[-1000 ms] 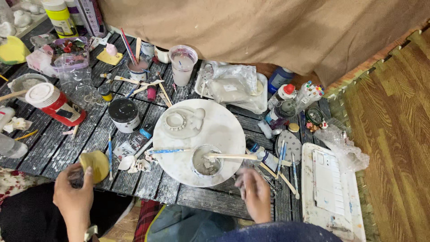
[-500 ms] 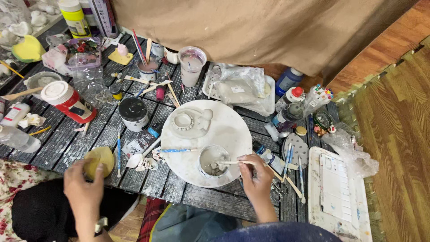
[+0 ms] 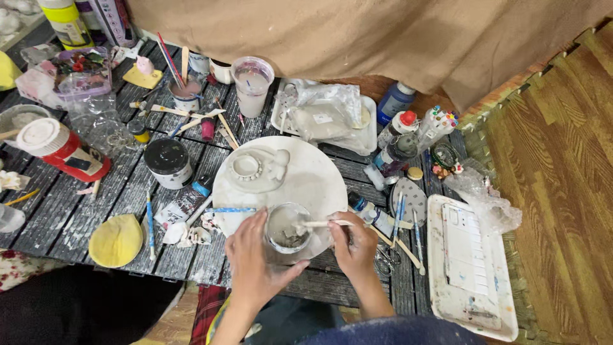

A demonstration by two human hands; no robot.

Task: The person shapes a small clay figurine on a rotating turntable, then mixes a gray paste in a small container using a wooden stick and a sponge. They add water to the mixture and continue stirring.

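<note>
A small clear cup (image 3: 287, 225) with grey paste in it stands on the near edge of a round white board (image 3: 313, 179). My left hand (image 3: 254, 260) wraps around the cup's left side and holds it. My right hand (image 3: 353, 244) grips a wooden stick (image 3: 319, 223) whose tip rests in the paste. A white plaster mould piece (image 3: 254, 168) lies on the board behind the cup. A blue-handled tool (image 3: 230, 209) lies on the board's left edge, just beyond my left fingers.
A yellow sponge (image 3: 116, 240) lies near the table's front left. A black-lidded jar (image 3: 167, 162), a red bottle (image 3: 60, 149), cups with brushes (image 3: 185, 92) and a plastic bag (image 3: 325, 115) crowd the back. A white tray (image 3: 469, 265) sits right, by the wooden floor (image 3: 562, 160).
My left hand has let go of the yellow sponge and moved right onto the cup. My right hand has taken up the stick in the cup.
</note>
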